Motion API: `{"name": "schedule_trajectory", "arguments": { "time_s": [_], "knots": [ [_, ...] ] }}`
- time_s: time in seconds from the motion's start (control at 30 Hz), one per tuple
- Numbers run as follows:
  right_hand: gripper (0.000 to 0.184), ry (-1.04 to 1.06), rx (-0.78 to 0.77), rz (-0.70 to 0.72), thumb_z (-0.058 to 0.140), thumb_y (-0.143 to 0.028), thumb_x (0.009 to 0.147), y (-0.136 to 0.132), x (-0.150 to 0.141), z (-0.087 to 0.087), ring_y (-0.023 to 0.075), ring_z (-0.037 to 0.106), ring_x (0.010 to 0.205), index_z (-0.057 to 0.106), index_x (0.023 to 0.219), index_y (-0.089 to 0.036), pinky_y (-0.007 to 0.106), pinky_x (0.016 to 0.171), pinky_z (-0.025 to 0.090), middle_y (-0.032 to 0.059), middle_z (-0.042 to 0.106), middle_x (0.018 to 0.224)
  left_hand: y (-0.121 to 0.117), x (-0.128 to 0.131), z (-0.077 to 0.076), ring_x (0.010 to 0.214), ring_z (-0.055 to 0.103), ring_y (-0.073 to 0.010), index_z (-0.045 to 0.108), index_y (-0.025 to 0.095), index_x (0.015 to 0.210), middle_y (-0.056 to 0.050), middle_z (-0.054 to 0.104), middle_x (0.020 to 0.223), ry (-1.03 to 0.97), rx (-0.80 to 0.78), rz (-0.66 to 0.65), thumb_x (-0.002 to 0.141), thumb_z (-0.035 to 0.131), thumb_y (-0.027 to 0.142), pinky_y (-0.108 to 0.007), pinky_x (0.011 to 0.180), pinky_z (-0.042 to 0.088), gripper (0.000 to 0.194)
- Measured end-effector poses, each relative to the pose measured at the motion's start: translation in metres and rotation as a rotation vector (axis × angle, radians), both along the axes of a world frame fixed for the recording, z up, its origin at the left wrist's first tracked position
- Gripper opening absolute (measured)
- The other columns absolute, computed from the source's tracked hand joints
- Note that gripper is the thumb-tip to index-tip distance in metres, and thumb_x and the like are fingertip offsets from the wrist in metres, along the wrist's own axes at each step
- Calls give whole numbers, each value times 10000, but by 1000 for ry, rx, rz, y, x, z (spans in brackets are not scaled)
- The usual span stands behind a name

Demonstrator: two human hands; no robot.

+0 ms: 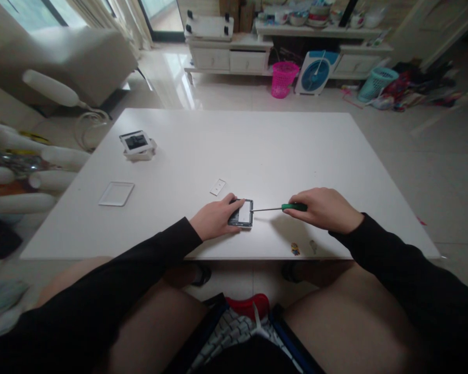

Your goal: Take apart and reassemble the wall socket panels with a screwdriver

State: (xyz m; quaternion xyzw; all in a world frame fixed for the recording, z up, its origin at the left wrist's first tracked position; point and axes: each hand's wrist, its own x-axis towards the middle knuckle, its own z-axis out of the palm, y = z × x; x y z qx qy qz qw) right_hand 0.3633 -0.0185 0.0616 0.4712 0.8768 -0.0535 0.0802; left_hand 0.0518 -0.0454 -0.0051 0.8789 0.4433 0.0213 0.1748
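My left hand (pixel 217 215) is closed around a small square device (pixel 245 213) with a white panel and a dark frame, pressing it near the table's front edge. In my right hand (pixel 323 208) is a screwdriver (pixel 294 206) with a green handle. Its thin shaft points left, and the tip meets the right edge of the device. Just behind my left hand lies a small white rectangular plate (pixel 218 187) with small marks or holes. Whether the tip sits in a screw is too small to tell.
On the white table (pixel 234 145), a clear square cover (pixel 116 194) lies at the left. Behind it stands a white box (pixel 140 154) with a dark-fronted unit (pixel 136 142) on top. Two small stickers, one a colourful figure (pixel 295 249), mark the front edge. A pink basket (pixel 284 79) stands on the floor beyond.
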Motion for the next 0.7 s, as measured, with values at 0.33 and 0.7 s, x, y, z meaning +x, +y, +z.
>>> {"name": "schedule_trajectory", "arguments": {
  "time_s": [0.33,0.7],
  "knots": [
    [389,-123,63,40,537,-521,996,-4,-17,24,214,659,729,795,926,-239,328,568,187,76,790,897,-1,3,1,914,707,-261,471,214,1464,-129,558,1342,15,25,15,893,703,556,-378,780,557,705],
    [361,-160,60,43,583,-495,951,4,-29,36,240,679,739,825,902,-233,317,590,285,102,796,857,-1,9,3,868,657,-267,536,203,1371,-119,605,1218,82,123,1,873,661,638,-427,837,502,673]
  ]
}}
